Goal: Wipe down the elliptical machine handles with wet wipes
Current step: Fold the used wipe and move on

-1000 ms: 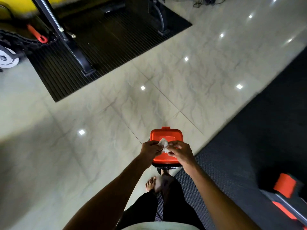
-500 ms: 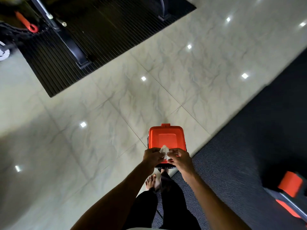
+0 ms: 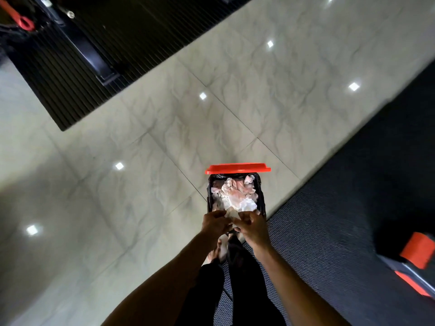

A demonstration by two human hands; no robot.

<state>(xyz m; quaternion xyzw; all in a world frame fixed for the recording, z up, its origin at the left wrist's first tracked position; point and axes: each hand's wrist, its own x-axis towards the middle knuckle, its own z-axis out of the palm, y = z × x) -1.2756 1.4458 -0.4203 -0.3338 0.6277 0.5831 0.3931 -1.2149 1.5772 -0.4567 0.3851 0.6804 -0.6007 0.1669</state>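
A small black bin [image 3: 262, 203] with a bin liner stands on the tiled floor in front of my feet. Its red lid [image 3: 237, 168] is tipped up at the far side. Several crumpled white wipes [image 3: 235, 196] lie inside. My left hand [image 3: 215, 223] and my right hand [image 3: 253, 227] are close together over the bin's near edge. Between their fingertips they pinch a small white used wipe [image 3: 230, 214]. No elliptical handle is in view.
A black ribbed mat [image 3: 113, 50] with a machine's black base bar [image 3: 87, 52] lies at the upper left. A dark carpeted area [image 3: 353, 220] runs along the right, with a red and grey machine part [image 3: 419, 255] at its right edge. My bare foot [image 3: 217, 252] is under the hands.
The bin's red lid was down and has swung up, showing the wipes inside. My hands stay together with the wipe over the bin's near edge. The camera has tilted down.
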